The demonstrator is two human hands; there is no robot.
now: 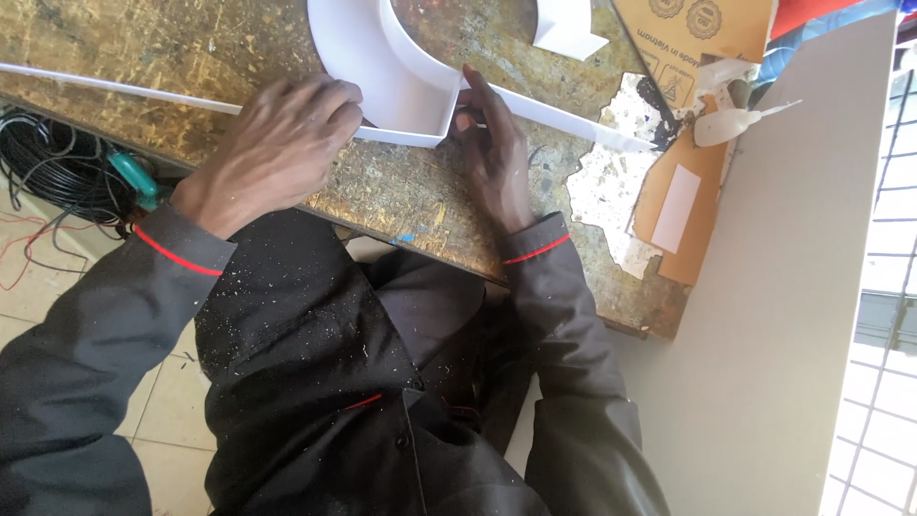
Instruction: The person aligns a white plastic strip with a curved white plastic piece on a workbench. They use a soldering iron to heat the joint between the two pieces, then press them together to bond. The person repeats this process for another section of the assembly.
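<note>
You are working at a worn, paint-flecked workbench [401, 191], and you are leaning over its near edge with both forearms resting across it. A large grey board [793, 315] is standing against the bench's right end. On the bench top, a white sheet-plastic letter form [382, 67] is lying flat: a curved face piece with a thin upright wall bending round it and meeting a square corner at the near side. A long white strip [115, 91] is running out from that corner toward the left, and a second length is running toward the right. Your left hand [277, 143] is pressing down over the strip just beside the corner, fingers curled onto it rather than gripping round it. Your right hand [492, 143] is pinching the corner wall, fingertips [470, 78] laid against the outer side of the wall; the thumb is hidden, so you cannot tell how firmly it is closing. Judge the form as light and thin: it is likely flexing easily along the strips while staying stiffer at the folded corner, so hold it close to the corner and avoid the free strip ends. A brown cardboard piece [683, 182] is lying to the right, with a white glue nozzle [731, 122] resting on it. A coil of black cable [48, 167] is lying on the floor.
</note>
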